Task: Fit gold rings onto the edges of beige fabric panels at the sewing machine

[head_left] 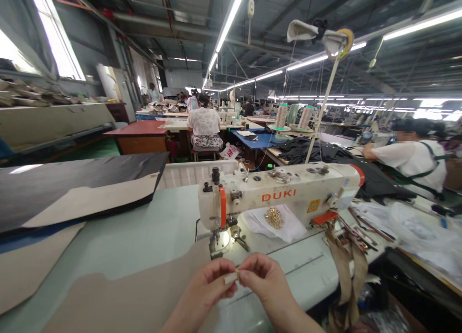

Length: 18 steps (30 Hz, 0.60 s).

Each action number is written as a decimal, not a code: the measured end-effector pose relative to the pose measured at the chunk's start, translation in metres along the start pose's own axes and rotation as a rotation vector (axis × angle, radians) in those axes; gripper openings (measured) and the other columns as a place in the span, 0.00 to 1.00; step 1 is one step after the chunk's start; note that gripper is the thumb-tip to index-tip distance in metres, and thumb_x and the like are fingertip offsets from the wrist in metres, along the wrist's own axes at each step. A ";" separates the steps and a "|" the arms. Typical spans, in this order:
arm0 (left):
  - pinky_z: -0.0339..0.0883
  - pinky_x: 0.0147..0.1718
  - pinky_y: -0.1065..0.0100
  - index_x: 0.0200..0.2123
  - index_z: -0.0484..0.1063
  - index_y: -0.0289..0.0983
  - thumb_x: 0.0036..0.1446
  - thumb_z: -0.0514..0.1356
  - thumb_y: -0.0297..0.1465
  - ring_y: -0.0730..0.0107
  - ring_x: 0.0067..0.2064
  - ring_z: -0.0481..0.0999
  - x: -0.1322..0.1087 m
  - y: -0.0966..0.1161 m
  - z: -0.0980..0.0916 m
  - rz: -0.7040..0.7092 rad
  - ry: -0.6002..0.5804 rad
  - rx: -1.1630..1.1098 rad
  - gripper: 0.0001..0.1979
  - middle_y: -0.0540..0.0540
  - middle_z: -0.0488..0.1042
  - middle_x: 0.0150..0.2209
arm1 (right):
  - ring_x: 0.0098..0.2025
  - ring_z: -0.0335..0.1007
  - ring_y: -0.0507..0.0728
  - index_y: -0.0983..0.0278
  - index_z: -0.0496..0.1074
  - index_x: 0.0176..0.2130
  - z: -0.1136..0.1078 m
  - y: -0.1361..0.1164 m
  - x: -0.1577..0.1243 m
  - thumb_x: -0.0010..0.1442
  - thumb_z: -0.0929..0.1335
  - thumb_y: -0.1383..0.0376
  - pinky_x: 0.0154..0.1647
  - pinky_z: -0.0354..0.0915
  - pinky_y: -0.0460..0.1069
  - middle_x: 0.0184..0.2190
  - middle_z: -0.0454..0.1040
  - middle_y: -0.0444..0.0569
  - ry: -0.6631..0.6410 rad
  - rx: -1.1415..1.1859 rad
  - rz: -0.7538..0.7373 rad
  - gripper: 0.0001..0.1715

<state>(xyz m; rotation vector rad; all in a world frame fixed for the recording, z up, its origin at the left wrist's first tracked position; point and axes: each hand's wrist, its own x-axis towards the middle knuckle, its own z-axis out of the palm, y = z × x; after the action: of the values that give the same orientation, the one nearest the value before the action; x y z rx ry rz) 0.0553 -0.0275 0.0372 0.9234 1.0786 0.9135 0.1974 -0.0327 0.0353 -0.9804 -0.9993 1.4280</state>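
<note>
My left hand [211,287] pinches a small pale fabric tab [230,278] between thumb and fingers. My right hand [263,281] meets it there, its fingertips closed at the tab's right end, where a tiny gold-coloured bit shows; its shape is too small to make out. Both hands are just in front of the needle area of a white sewing machine [277,193]. A pile of small gold-coloured metal pieces [273,218] lies on a white sheet [293,229] under the machine arm. Left of my hands, a large beige panel [144,289] lies flat on the pale green table [144,232].
Stacked dark and beige panels [104,198] cover the table's left side. Brown straps [341,270] hang over the right edge. A thread stand [323,102] rises behind the machine, with thread cones [281,116] nearby. One person [204,121] sits ahead, another [415,160] at right.
</note>
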 end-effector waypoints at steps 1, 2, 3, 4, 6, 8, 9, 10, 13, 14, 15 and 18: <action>0.62 0.28 0.72 0.23 0.70 0.36 0.31 0.71 0.43 0.74 0.25 0.68 0.001 0.001 0.000 -0.004 -0.015 0.015 0.20 0.52 0.69 0.20 | 0.23 0.65 0.51 0.64 0.72 0.22 -0.001 0.001 -0.001 0.37 0.77 0.56 0.26 0.61 0.46 0.19 0.72 0.43 -0.003 -0.027 -0.016 0.17; 0.62 0.28 0.72 0.22 0.70 0.36 0.32 0.70 0.43 0.74 0.25 0.67 0.001 0.002 0.000 -0.011 -0.037 0.034 0.19 0.52 0.69 0.20 | 0.23 0.65 0.52 0.64 0.72 0.22 -0.001 0.001 -0.002 0.38 0.76 0.56 0.25 0.61 0.46 0.19 0.72 0.44 -0.003 -0.052 -0.032 0.17; 0.62 0.28 0.72 0.22 0.69 0.36 0.34 0.70 0.42 0.74 0.25 0.67 0.000 0.004 -0.001 -0.013 -0.056 0.057 0.18 0.52 0.69 0.19 | 0.23 0.65 0.52 0.64 0.72 0.22 -0.002 0.001 -0.003 0.39 0.76 0.56 0.25 0.60 0.46 0.20 0.72 0.44 0.001 -0.076 -0.048 0.16; 0.61 0.28 0.72 0.22 0.69 0.36 0.35 0.69 0.42 0.74 0.24 0.67 -0.001 0.008 -0.001 -0.010 -0.073 0.082 0.17 0.52 0.69 0.19 | 0.23 0.65 0.51 0.64 0.72 0.22 -0.002 0.001 -0.005 0.40 0.75 0.57 0.25 0.60 0.46 0.19 0.72 0.44 0.010 -0.100 -0.065 0.15; 0.61 0.28 0.72 0.20 0.69 0.36 0.36 0.67 0.39 0.74 0.23 0.66 -0.005 0.015 -0.001 0.007 -0.098 0.123 0.14 0.53 0.69 0.18 | 0.23 0.63 0.51 0.65 0.72 0.22 -0.002 0.000 -0.008 0.42 0.74 0.60 0.26 0.59 0.46 0.19 0.72 0.44 0.034 -0.144 -0.097 0.12; 0.61 0.27 0.72 0.20 0.68 0.36 0.35 0.66 0.35 0.74 0.23 0.66 -0.008 0.022 -0.002 0.014 -0.122 0.138 0.11 0.53 0.68 0.17 | 0.24 0.63 0.51 0.65 0.72 0.23 -0.002 0.000 -0.010 0.44 0.73 0.63 0.27 0.59 0.46 0.20 0.72 0.44 0.042 -0.184 -0.118 0.08; 0.60 0.27 0.72 0.20 0.68 0.36 0.35 0.65 0.34 0.74 0.23 0.66 -0.009 0.024 -0.003 0.009 -0.135 0.137 0.10 0.53 0.68 0.17 | 0.24 0.63 0.51 0.65 0.72 0.23 -0.001 0.000 -0.011 0.45 0.72 0.64 0.28 0.59 0.46 0.20 0.71 0.44 0.038 -0.204 -0.125 0.07; 0.60 0.27 0.72 0.20 0.68 0.36 0.35 0.65 0.34 0.74 0.23 0.66 -0.010 0.024 -0.004 -0.003 -0.152 0.136 0.09 0.53 0.68 0.17 | 0.24 0.63 0.51 0.65 0.72 0.23 -0.001 0.000 -0.011 0.45 0.71 0.65 0.28 0.59 0.46 0.20 0.71 0.44 0.029 -0.222 -0.131 0.05; 0.60 0.26 0.72 0.19 0.68 0.36 0.34 0.66 0.34 0.74 0.23 0.67 -0.006 0.018 -0.011 -0.048 -0.176 0.137 0.11 0.52 0.70 0.17 | 0.26 0.63 0.51 0.65 0.72 0.25 0.000 0.001 -0.012 0.47 0.70 0.67 0.29 0.60 0.46 0.22 0.71 0.44 -0.009 -0.261 -0.145 0.03; 0.60 0.26 0.72 0.19 0.67 0.36 0.33 0.67 0.35 0.74 0.22 0.67 -0.004 0.014 -0.013 -0.058 -0.177 0.137 0.12 0.51 0.70 0.17 | 0.26 0.63 0.51 0.65 0.72 0.26 0.000 0.001 -0.013 0.48 0.70 0.67 0.29 0.59 0.46 0.22 0.71 0.44 -0.018 -0.265 -0.149 0.03; 0.61 0.26 0.72 0.19 0.67 0.36 0.33 0.68 0.36 0.74 0.22 0.67 -0.001 0.010 -0.015 -0.065 -0.177 0.136 0.13 0.51 0.71 0.17 | 0.26 0.64 0.51 0.65 0.72 0.26 0.001 0.003 -0.013 0.48 0.70 0.66 0.29 0.59 0.45 0.22 0.71 0.43 -0.026 -0.262 -0.150 0.03; 0.62 0.26 0.71 0.19 0.66 0.37 0.32 0.70 0.41 0.73 0.22 0.68 0.004 0.001 -0.024 -0.080 -0.181 0.134 0.18 0.51 0.70 0.17 | 0.25 0.63 0.50 0.66 0.72 0.25 0.003 0.007 -0.012 0.47 0.72 0.64 0.28 0.58 0.45 0.21 0.70 0.43 -0.050 -0.182 -0.107 0.07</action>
<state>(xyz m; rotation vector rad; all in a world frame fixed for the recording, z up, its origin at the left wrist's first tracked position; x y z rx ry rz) 0.0334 -0.0195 0.0318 1.0453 1.0220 0.6841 0.1931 -0.0448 0.0306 -1.0103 -1.2180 1.2948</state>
